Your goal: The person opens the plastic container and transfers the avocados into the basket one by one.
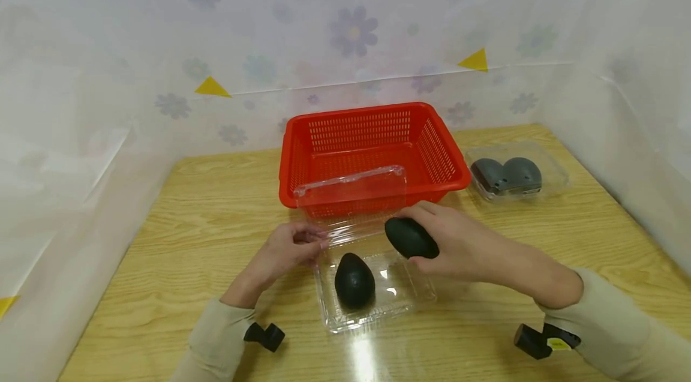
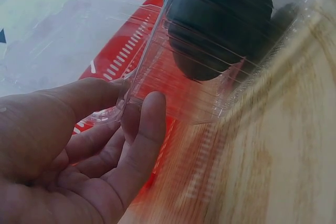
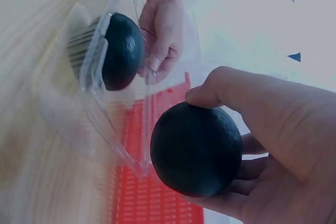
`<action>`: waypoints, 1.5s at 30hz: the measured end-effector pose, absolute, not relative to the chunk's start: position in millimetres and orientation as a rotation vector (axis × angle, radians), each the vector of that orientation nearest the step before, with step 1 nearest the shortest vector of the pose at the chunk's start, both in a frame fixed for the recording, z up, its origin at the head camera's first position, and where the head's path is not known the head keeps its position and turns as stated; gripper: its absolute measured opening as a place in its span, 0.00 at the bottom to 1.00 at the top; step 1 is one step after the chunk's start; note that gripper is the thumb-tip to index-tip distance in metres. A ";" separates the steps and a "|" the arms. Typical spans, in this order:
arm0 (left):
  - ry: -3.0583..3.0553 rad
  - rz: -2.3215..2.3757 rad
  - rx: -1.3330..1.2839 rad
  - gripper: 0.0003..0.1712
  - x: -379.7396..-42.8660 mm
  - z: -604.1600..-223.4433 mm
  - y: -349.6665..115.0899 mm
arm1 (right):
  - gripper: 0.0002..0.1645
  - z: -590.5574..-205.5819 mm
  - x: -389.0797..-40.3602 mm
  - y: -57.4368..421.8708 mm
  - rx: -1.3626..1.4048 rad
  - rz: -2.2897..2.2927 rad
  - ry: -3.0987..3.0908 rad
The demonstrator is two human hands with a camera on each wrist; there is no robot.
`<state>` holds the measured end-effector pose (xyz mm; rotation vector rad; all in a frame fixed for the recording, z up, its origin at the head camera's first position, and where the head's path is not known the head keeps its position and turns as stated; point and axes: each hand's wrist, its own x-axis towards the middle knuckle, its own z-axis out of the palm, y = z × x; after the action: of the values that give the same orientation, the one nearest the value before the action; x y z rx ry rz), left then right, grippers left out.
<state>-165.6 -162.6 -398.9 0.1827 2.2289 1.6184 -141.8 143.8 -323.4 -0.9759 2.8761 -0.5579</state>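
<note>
A clear plastic clamshell container (image 1: 335, 325) lies open on the wooden table, its lid (image 1: 351, 181) raised toward the back. In its left half sits one dark green avocado (image 1: 354, 283), narrow end pointing away. My left hand (image 1: 286, 250) pinches the container's rim at the back left corner, near the hinge; thumb and fingers close over the edge in the left wrist view. Over the container's right side, my right hand (image 1: 459, 244) grips a second avocado (image 1: 411, 238) between thumb and fingers. The right wrist view shows this avocado (image 3: 197, 150) apart from the container wall.
Behind the container stands a red plastic basket (image 1: 356, 111), partly seen through the lid. At the back right is another clear container (image 1: 553, 169) holding two dark rounded things (image 1: 521, 175). A flowered sheet (image 1: 324, 28) hangs behind the table.
</note>
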 end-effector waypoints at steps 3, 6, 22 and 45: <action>2.228 1.613 0.193 0.18 -166.2 -399.6 -162.5 | 0.34 -319.3 -142.6 148.3 -0.968 -0.557 2.881; 2.230 1.604 0.203 0.19 -166.6 -400.4 -162.4 | 0.34 -315.9 -144.1 153.1 -0.963 -0.553 2.886; 2.243 1.621 0.183 0.19 -164.7 -401.6 -162.8 | 0.35 -301.3 -156.9 179.7 -0.894 -0.457 3.038; 2.240 1.625 0.182 0.17 -165.8 -401.7 -162.4 | 0.33 -293.2 -223.6 182.8 -0.615 -0.635 3.017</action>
<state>-165.8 -162.4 -401.7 0.1824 2.2402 1.6250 -223.6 182.8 -293.2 -0.6146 3.0173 -0.6347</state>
